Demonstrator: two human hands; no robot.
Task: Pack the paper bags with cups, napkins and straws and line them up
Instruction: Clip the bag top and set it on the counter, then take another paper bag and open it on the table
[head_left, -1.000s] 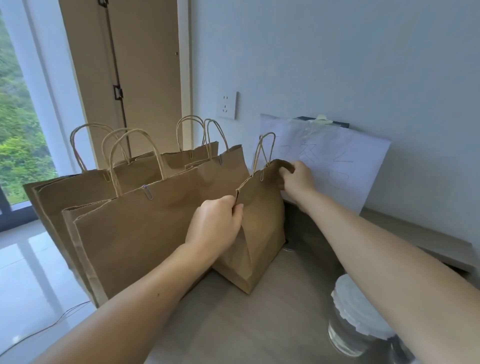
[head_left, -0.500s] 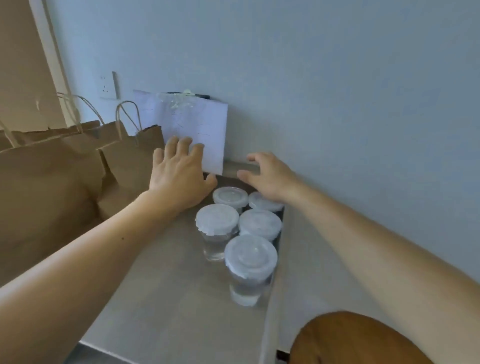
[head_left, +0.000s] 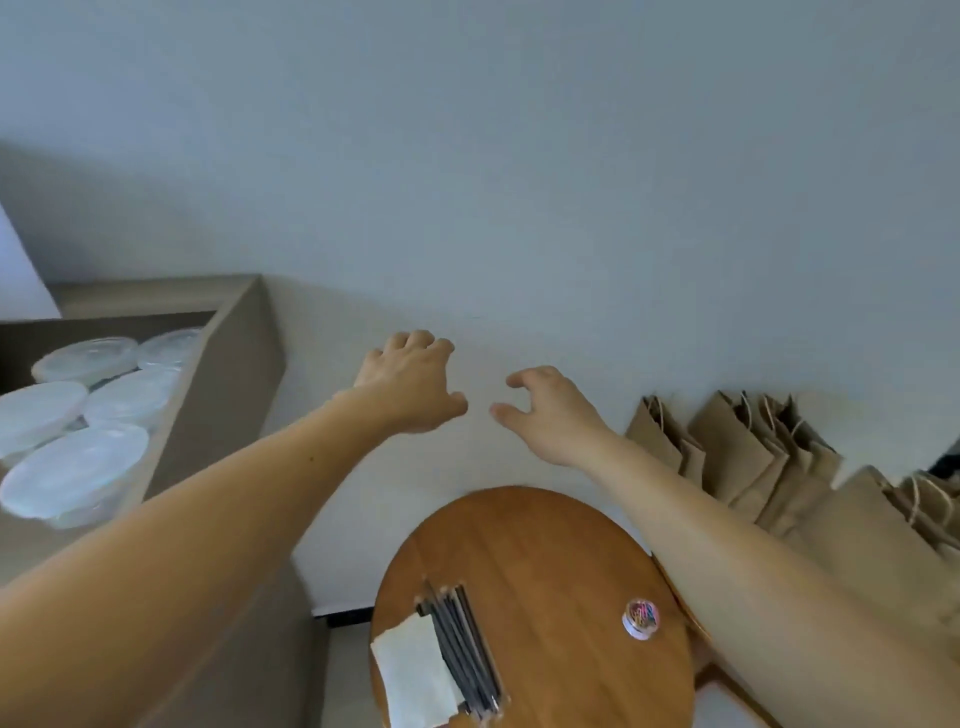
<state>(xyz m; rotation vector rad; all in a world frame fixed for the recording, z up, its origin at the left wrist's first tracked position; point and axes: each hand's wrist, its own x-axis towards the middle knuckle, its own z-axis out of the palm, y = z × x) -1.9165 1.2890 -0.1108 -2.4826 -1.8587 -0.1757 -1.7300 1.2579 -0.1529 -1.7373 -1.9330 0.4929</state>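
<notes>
Both my hands hang in the air in front of the wall, holding nothing. My left hand (head_left: 413, 384) has loosely curled fingers; my right hand (head_left: 550, 410) is relaxed with thumb and fingers apart. Several lidded clear cups (head_left: 78, 415) stand on the grey counter at the far left. On the round wooden table (head_left: 561, 561) below my hands lie white napkins (head_left: 415, 675) and a bundle of dark straws (head_left: 462, 644). Several folded brown paper bags (head_left: 753, 457) lean against the wall at the right, beyond my right forearm.
A small round clear box (head_left: 641, 618) of coloured clips sits on the wooden table. The grey counter (head_left: 228, 364) has a raised edge beside the cups. A corner of white paper (head_left: 21, 280) shows at the far left.
My view has swung right, from the filled standing bags to the cups and then to the wooden table. Both hands let go of a bag's rim and now hang free.
</notes>
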